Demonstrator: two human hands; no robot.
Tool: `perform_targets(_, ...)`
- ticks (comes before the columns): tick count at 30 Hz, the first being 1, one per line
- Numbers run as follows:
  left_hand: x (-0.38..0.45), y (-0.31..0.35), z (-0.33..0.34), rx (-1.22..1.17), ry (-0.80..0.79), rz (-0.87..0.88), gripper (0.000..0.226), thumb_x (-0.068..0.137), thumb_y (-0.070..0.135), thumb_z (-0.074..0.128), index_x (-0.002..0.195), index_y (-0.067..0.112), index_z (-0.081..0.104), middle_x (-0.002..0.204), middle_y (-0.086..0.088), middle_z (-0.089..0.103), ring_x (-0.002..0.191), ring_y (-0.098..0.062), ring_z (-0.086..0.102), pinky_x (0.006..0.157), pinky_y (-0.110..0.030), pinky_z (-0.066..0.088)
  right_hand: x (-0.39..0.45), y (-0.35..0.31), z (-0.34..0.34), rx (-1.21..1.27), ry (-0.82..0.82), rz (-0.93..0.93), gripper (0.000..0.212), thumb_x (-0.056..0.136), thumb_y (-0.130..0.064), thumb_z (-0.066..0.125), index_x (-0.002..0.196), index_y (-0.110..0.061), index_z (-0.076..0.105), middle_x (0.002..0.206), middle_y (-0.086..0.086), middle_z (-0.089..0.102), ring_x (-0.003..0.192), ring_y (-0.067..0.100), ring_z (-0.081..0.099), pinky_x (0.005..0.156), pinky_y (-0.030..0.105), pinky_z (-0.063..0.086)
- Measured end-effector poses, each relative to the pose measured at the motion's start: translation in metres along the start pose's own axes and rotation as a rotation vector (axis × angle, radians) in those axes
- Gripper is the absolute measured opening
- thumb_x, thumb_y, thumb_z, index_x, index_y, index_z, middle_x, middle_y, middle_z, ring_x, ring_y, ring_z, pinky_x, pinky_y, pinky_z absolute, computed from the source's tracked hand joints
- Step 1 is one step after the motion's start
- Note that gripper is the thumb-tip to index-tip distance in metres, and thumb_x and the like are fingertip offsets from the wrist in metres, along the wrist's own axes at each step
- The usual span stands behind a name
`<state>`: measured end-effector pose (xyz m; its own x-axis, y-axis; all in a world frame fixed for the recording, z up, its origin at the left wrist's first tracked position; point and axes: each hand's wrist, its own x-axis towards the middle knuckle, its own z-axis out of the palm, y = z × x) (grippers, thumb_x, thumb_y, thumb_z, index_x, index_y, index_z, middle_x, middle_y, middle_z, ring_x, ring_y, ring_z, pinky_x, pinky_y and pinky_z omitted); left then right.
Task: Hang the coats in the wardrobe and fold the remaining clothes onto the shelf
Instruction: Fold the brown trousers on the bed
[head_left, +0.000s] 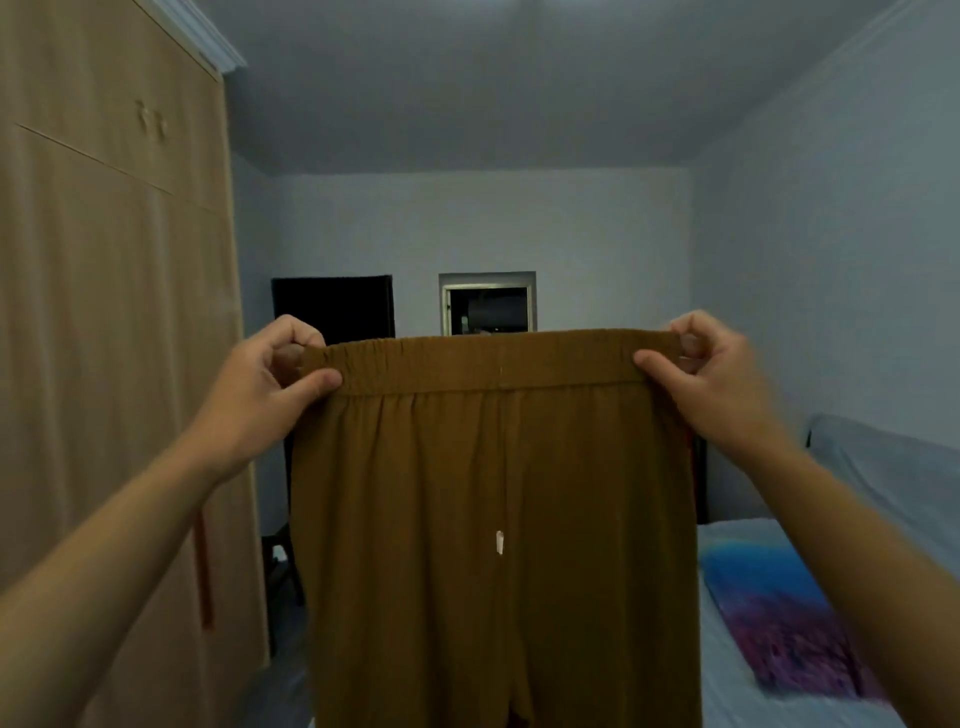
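Brown trousers (493, 519) are held up by the waistband — pinched at its ends by the left hand (265, 389) and right hand (717, 379) — between the wardrobe (104, 312) and bed (753, 649).

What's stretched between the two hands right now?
In the head view, the elastic waistband of the brown trousers spans from left hand to right hand, each pinching one end.
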<state>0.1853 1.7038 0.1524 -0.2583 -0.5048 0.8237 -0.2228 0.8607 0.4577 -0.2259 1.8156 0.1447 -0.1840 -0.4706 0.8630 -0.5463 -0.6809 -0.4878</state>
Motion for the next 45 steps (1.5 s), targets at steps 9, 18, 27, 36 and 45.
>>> perform_targets(9,-0.063,-0.037,0.051,-0.390,-0.056,-0.640,0.027,0.085,-0.003,0.069,0.110,0.008,0.069,0.098,-0.018,0.075,0.081,-0.024,0.073,0.064,-0.029,0.060,-0.056,0.071,0.016,-0.059,-0.164,0.556,0.035,0.084,-0.015,0.077,0.117,-0.017,0.065,0.101,0.005,0.073,0.086,0.017,0.072,0.069,0.031,0.061)
perform_targets(18,-0.089,-0.059,0.078,-0.227,0.020,-0.850,0.021,0.082,-0.012,0.069,0.093,0.006,0.068,0.089,-0.017,0.068,0.069,-0.021,0.063,0.054,-0.027,0.051,-0.089,0.115,0.035,0.025,-0.110,0.902,0.021,0.081,-0.001,0.077,0.101,-0.005,0.071,0.095,0.016,0.073,0.076,0.023,0.074,0.059,0.026,0.057)
perform_targets(27,-0.117,-0.058,0.073,-0.652,-0.069,-0.930,0.017,0.080,-0.007,0.067,0.093,0.004,0.064,0.093,-0.018,0.069,0.084,-0.025,0.067,0.072,-0.029,0.060,-0.117,0.104,0.035,0.027,-0.108,0.849,0.014,0.082,-0.007,0.077,0.094,-0.008,0.069,0.086,0.012,0.074,0.073,0.020,0.072,0.055,0.024,0.055)
perform_targets(36,-0.117,-0.058,0.111,-0.528,0.163,-1.122,0.004,0.088,0.002,0.067,0.089,0.005,0.066,0.094,-0.018,0.068,0.081,-0.026,0.066,0.070,-0.037,0.055,-0.123,0.110,0.054,-0.219,-0.208,0.892,0.015,0.091,-0.013,0.068,0.097,0.001,0.067,0.087,0.019,0.071,0.077,0.028,0.072,0.063,0.036,0.061)
perform_targets(45,-0.142,-0.007,0.179,-0.151,-0.012,-0.730,0.012,0.083,0.015,0.076,0.089,0.019,0.066,0.087,-0.005,0.069,0.083,-0.019,0.068,0.074,-0.035,0.060,-0.160,0.070,0.108,0.102,-0.071,0.807,0.010,0.084,-0.009,0.076,0.088,-0.012,0.067,0.077,0.005,0.075,0.064,0.014,0.073,0.053,0.025,0.057)
